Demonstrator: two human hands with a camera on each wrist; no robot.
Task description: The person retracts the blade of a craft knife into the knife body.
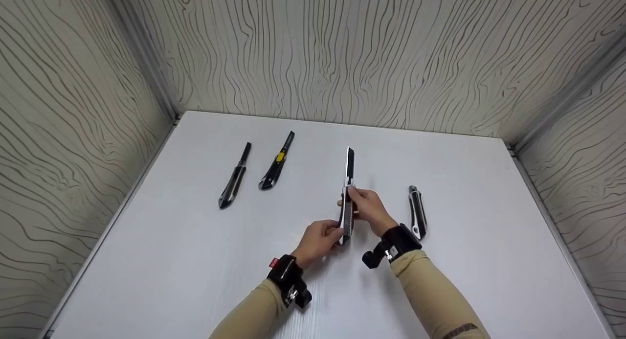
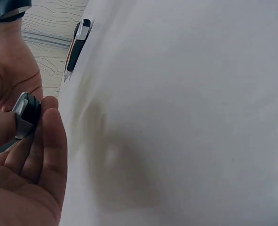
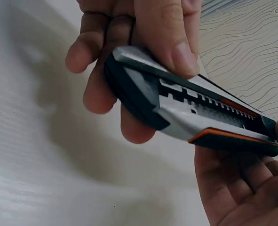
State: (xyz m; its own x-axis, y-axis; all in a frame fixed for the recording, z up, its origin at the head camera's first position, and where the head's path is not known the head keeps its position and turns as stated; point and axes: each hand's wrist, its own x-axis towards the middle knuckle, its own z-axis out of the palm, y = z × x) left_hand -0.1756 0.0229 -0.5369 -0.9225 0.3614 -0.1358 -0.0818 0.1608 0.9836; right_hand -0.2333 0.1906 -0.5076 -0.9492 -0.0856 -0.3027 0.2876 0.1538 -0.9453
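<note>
A silver and black utility knife (image 1: 346, 215) with orange edging is held in both hands above the white table, its long blade (image 1: 350, 164) extended and pointing away from me. My left hand (image 1: 317, 240) pinches the rear end between thumb and fingers. Nearer the blade, my right hand (image 1: 372, 209) grips the front of the handle, thumb on top by the slider. In the right wrist view the toothed slider track of the knife (image 3: 176, 106) faces up. The left wrist view shows only the butt of the knife (image 2: 27, 113); its blade is mostly hidden there.
On the white table (image 1: 186, 260), a black and silver utility knife (image 1: 233, 185) and a black one with a yellow slider (image 1: 275, 169) lie to the left. Another utility knife (image 1: 418, 213) lies right of my right hand. Wood-patterned panels (image 1: 318, 55) enclose the table.
</note>
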